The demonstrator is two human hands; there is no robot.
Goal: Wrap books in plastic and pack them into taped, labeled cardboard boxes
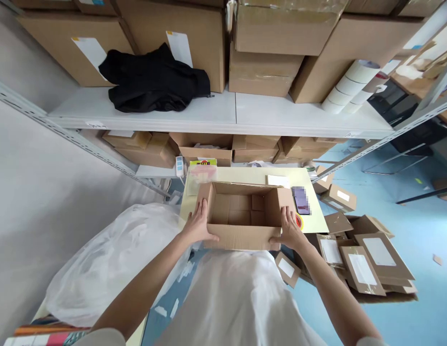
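Note:
An open cardboard box (pixel 243 237) stands at the near edge of a pale yellow table (pixel 245 175), its inside bare and its top flaps apart. My left hand (pixel 199 224) grips its left end, thumb on the front wall and fingers along the side. Around the right end wraps my right hand (pixel 290 229), its thumb also on the front wall. Close to the right hand lie a roll of tape (pixel 299 221), partly hidden, and a phone (pixel 301 200). A white label pad (pixel 278 181) sits behind the box.
A metal shelf (pixel 223 126) spans above the table, bearing boxes, a black garment (pixel 156 79) and label rolls (pixel 351 86). A white plastic bag (pixel 115 259) bulges at left. Flattened and open cartons (pixel 367 262) are piled on the floor at right.

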